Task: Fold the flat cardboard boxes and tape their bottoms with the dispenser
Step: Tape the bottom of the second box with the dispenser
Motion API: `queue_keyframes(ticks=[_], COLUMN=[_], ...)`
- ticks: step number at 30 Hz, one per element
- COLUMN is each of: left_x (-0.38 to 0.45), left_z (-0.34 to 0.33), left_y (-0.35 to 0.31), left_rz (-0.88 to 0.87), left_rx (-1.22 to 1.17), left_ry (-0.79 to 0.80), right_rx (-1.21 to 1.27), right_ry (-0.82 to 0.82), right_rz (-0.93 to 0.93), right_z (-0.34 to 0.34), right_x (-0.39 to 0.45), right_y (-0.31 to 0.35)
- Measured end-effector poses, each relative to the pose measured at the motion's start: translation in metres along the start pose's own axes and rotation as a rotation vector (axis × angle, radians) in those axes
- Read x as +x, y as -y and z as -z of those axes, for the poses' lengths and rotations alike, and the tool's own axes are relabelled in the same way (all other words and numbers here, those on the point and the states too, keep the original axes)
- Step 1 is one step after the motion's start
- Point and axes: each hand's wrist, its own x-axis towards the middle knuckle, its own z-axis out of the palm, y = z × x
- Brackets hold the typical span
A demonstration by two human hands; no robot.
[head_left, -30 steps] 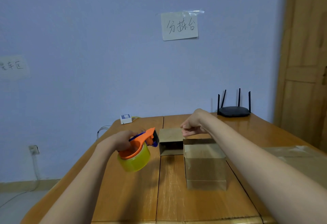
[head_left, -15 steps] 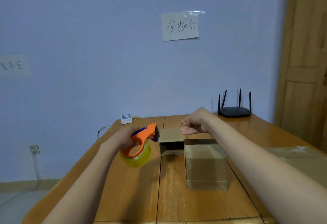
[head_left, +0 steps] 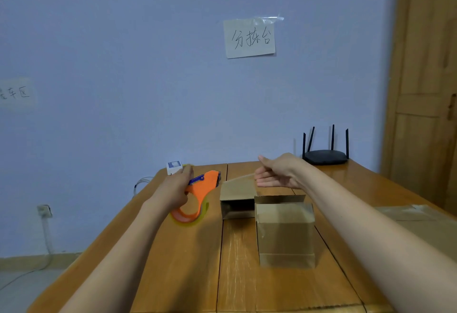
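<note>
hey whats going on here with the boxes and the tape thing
A person is assembling cardboard boxes at a wooden table. The left hand grips the orange tape dispenser, low over the tabletop. The right hand hovers above the far box, fingers loosely curled and holding nothing. That box lies on its side with its opening facing the camera. The near box stands folded beside it, and flat cardboard waits at the right edge.

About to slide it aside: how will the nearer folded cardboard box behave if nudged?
The nearer box looks thin-walled and empty, so probably light and easy to slide on the smooth wooden table. Its open top flaps suggest the walls may flex under a push. Standing fairly tall, it might tip if pushed high.
</note>
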Motion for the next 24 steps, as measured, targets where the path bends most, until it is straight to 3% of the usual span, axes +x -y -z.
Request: queue_keyframes(ticks=[11,24], left_x=[0.012,0.019], left_z=[0.01,0.014], left_y=[-0.039,-0.067], left_rz=[-0.092,-0.157], left_rx=[0.213,0.167], left_ry=[-0.251,-0.206], right_rx=[0.15,0.253], right_ry=[-0.129,-0.116], right_rz=[-0.006,-0.068], right_z=[0.027,0.057], right_x=[-0.008,-0.007], right_y=[-0.004,-0.01])
